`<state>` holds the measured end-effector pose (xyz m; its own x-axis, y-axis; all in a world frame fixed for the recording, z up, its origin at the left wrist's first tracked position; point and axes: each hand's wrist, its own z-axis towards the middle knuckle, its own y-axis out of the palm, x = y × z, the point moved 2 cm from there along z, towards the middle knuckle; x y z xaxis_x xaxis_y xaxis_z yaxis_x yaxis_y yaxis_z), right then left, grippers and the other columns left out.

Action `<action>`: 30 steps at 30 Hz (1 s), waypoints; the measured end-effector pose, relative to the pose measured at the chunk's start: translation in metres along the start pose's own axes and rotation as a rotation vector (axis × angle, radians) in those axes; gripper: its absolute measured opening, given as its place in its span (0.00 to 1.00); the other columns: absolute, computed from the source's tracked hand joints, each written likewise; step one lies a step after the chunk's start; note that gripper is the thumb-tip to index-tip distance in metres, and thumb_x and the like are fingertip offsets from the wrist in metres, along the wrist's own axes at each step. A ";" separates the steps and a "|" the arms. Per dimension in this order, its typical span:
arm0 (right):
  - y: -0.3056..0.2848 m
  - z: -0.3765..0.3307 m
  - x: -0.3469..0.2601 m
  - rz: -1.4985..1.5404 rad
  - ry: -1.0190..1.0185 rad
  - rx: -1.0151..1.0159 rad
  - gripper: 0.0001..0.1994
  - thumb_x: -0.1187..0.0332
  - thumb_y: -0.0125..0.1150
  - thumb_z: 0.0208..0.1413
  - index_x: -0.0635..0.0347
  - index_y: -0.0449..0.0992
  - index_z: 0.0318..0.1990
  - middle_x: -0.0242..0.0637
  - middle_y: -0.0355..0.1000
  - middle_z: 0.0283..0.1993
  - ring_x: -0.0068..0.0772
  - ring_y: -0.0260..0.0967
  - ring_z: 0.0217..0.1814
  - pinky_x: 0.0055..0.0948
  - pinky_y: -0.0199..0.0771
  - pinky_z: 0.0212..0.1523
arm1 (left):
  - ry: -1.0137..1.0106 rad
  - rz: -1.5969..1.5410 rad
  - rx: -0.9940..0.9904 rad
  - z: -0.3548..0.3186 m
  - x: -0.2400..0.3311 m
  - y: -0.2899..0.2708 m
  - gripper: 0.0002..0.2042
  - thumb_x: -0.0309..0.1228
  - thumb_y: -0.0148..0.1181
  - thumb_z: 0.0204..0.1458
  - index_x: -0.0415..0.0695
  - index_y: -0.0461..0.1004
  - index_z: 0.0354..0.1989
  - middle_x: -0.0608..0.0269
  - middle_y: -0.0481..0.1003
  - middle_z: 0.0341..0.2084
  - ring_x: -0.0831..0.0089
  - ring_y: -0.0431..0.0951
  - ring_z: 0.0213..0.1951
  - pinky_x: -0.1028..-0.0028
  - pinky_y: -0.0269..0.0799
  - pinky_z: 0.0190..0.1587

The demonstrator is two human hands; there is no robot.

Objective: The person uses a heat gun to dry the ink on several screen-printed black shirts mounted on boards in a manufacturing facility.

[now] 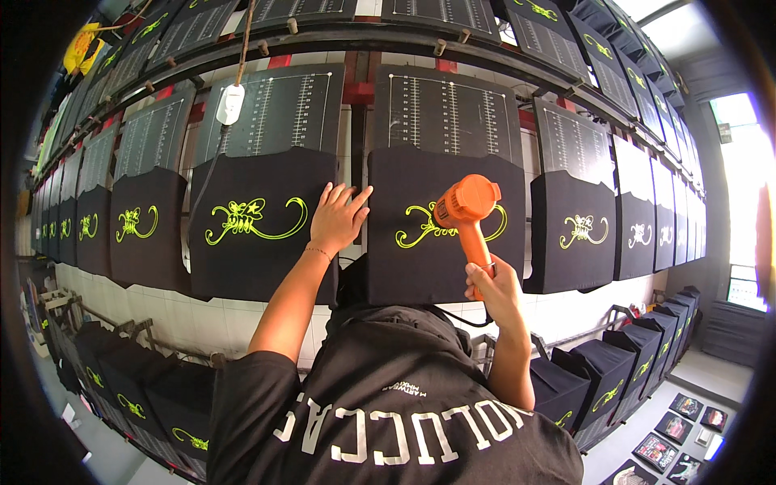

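Note:
In my right hand is the handle of an orange hair dryer, my fingers closed round it. The dryer's head is over a black shirt with a neon yellow-green curled print, and it hides the middle of that print. My left hand has its fingers spread at the right edge of the neighbouring black shirt, by the gap between the two boards. That shirt bears the same print in full view. Both shirts are stretched over dark boards marked with white ruler lines.
A white switch hangs on a cord over the left board. More shirt-covered boards run left and right; on the right a shirt has a paler print. A metal rail crosses behind. Another row of shirts stands at the lower right.

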<state>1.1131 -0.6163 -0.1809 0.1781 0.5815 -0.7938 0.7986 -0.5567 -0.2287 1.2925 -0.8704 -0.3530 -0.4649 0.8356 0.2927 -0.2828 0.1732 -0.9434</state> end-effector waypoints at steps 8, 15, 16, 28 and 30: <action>0.013 0.009 -0.012 0.021 -0.008 -0.011 0.15 0.64 0.62 0.61 0.69 0.74 0.44 0.30 0.70 0.28 0.18 0.69 0.24 0.19 0.72 0.27 | 0.002 -0.019 -0.016 0.002 0.001 -0.006 0.22 0.43 0.47 0.65 0.57 0.64 0.67 0.58 0.72 0.53 0.59 0.65 0.62 0.53 0.49 0.71; 0.022 0.014 -0.023 0.065 0.023 -0.017 0.16 0.63 0.62 0.61 0.70 0.73 0.45 0.31 0.70 0.28 0.18 0.70 0.24 0.19 0.73 0.27 | -0.010 -0.040 -0.052 0.001 0.000 -0.006 0.23 0.42 0.49 0.63 0.55 0.63 0.67 0.58 0.71 0.54 0.58 0.64 0.63 0.53 0.46 0.72; 0.026 0.013 -0.025 0.056 0.011 -0.003 0.16 0.62 0.62 0.61 0.69 0.73 0.45 0.30 0.70 0.28 0.18 0.70 0.24 0.19 0.73 0.28 | -0.013 -0.046 -0.057 0.002 0.000 -0.006 0.23 0.42 0.49 0.63 0.55 0.64 0.67 0.58 0.71 0.55 0.58 0.64 0.63 0.53 0.46 0.72; 0.054 0.006 -0.034 0.043 0.016 0.002 0.14 0.62 0.61 0.61 0.68 0.73 0.40 0.29 0.69 0.27 0.18 0.70 0.24 0.20 0.73 0.27 | -0.020 -0.122 -0.054 0.001 -0.004 -0.007 0.28 0.48 0.49 0.62 0.46 0.63 0.66 0.56 0.69 0.59 0.57 0.61 0.66 0.55 0.45 0.73; 0.060 0.001 -0.036 -0.022 -0.010 0.006 0.14 0.62 0.61 0.61 0.68 0.73 0.40 0.29 0.70 0.27 0.18 0.71 0.24 0.20 0.73 0.27 | -0.019 -0.129 -0.041 0.001 -0.006 -0.008 0.28 0.49 0.50 0.61 0.46 0.63 0.66 0.56 0.69 0.60 0.57 0.61 0.67 0.56 0.45 0.73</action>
<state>1.1537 -0.6711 -0.1666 0.1542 0.5877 -0.7943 0.7988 -0.5472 -0.2498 1.2969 -0.8772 -0.3475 -0.4429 0.7952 0.4142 -0.3069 0.2996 -0.9034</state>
